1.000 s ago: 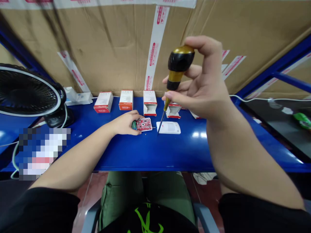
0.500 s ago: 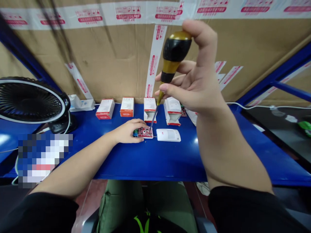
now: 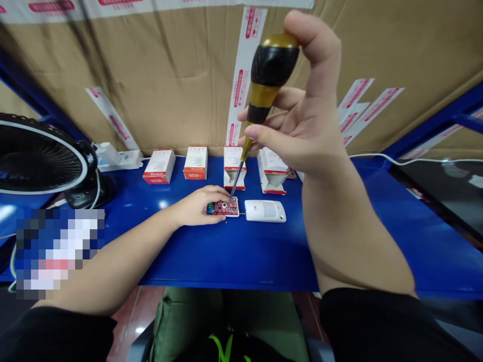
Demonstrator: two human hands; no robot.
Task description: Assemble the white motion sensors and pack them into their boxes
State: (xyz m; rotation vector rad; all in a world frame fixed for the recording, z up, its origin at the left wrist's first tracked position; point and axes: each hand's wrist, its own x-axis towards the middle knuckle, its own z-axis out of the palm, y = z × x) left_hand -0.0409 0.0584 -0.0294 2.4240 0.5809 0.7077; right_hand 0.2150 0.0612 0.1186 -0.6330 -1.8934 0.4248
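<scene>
My right hand [image 3: 302,110] grips a screwdriver [image 3: 273,65] with a black and gold handle, one finger on its end cap. The shaft slants down and its tip meets the red circuit board [image 3: 230,207]. That board sits in a white casing on the blue table [image 3: 226,256]. My left hand [image 3: 199,206] is closed around the board's left end, thumb at the near side and fingers at the far side. Just right of the board lies a white sensor cover [image 3: 265,211] with a rectangular window. Whatever the tip touches is too small to make out.
Behind stand a closed red-and-white box [image 3: 159,166], an orange-and-white box [image 3: 195,162] and two opened boxes, the right one [image 3: 272,171] with its flap out. A black fan [image 3: 41,156] and a power strip [image 3: 123,160] are at left. Cardboard [image 3: 181,75] forms the back wall.
The camera view has tilted down and shifted slightly. The screwdriver tip has moved a little left on the board, while both hands keep their grips.
</scene>
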